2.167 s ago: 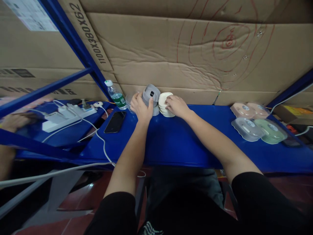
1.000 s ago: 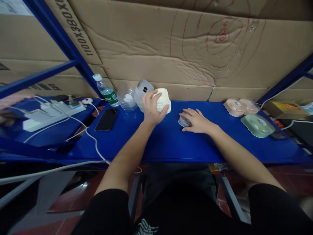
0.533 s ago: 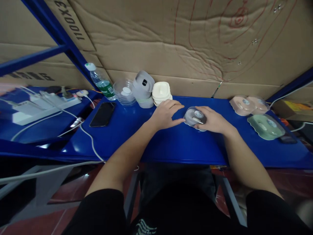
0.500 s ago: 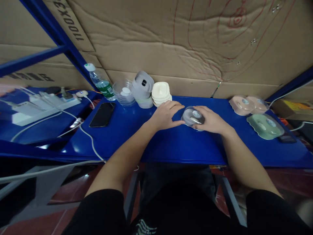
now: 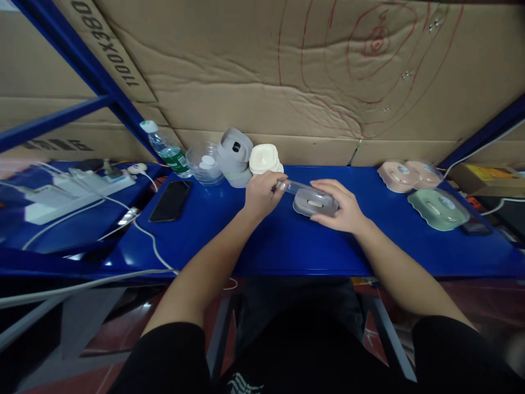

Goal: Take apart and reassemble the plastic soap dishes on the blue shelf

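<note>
A grey moulded container (image 5: pixel 311 203) with an oval slot on top stands on the blue table. My right hand (image 5: pixel 339 207) wraps round its right side, thumb in front and fingers behind. A clear plastic lid (image 5: pixel 296 187) is tilted up over the back of the container. My left hand (image 5: pixel 264 192) pinches the lid's left edge, just in front of a stack of cream pieces (image 5: pixel 264 158). Whether the lid's right end touches my right hand cannot be made out.
Grey pieces (image 5: pixel 235 156), clear round lids (image 5: pixel 205 164) and a water bottle (image 5: pixel 169 151) stand at the back left, near a black phone (image 5: pixel 170 201). Pink covered containers (image 5: pixel 398 175) and a green one (image 5: pixel 438 208) are at the right.
The clear lid has come up off the grey container, its left end raised in my left hand, which has closed and moved left. My right hand remains at the container. The view has shifted slightly.
</note>
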Motion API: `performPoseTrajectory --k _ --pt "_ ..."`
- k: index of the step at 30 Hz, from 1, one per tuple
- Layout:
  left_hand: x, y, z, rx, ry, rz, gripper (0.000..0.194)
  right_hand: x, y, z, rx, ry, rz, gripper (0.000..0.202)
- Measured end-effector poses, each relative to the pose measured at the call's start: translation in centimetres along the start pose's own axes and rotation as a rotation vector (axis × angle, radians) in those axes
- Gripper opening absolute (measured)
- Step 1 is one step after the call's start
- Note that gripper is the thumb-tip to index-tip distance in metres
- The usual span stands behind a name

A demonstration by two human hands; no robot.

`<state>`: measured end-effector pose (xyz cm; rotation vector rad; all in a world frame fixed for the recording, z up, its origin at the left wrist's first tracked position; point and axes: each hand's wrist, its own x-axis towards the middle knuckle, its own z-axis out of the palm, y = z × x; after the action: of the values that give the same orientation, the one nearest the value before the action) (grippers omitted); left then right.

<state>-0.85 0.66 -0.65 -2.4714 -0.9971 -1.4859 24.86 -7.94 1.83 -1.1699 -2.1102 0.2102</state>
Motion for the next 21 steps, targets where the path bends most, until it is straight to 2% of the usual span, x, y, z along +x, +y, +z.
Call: performPoseTrajectory --k 3,5,7,8,10,12,13,15,18,20,21 --pt "-0.3 -0.1 0.4 -0.032 -0.061 -0.011 0.035 -0.2 0.0 0.3 0.032 0.196 0.159 0.049" --pt "-0.3 0.2 0.6 -0.074 -0.108 0.081 0.048 -0.1 0.4 0.4 0.127 0.345 0.253 0.044" --pt "-0.1 0.7 0.6 -0.116 -0.167 0.213 0.07 0.2 1.1 0.3 0.254 0.432 0.302 0.044" --pt "0.1 0.9 0.6 -0.128 -0.205 0.275 0.076 0.4 1.5 0.3 0.314 0.454 0.314 0.044" --pt "0.4 1.0 0.3 -0.123 -0.273 0.342 0.07 0.8 1.9 0.1 0.406 0.459 0.332 0.046" --pt "0.8 0.4 -0.4 -0.084 -0.291 0.295 0.057 1.1 2.1 0.0 0.46 0.435 0.34 0.053" --pt "0.9 -0.1 -1.0 -0.055 -0.271 0.229 0.054 1.2 2.0 0.0 0.479 0.426 0.334 0.057" --pt "1.3 -1.5 -2.5 0.033 -0.158 0.02 0.056 1.4 1.9 -0.1 0.506 0.433 0.308 0.063" --pt "1.6 -4.5 -5.8 0.227 0.172 -0.363 0.064 1.5 2.0 0.0 0.506 0.493 0.269 0.062" --pt "1.5 -6.9 -8.0 0.3 0.388 -0.504 0.066 1.5 2.4 0.1 0.485 0.514 0.262 0.058" --pt "1.4 -8.1 -9.0 0.317 0.46 -0.544 0.065 1.5 2.6 0.2 0.472 0.513 0.261 0.056"
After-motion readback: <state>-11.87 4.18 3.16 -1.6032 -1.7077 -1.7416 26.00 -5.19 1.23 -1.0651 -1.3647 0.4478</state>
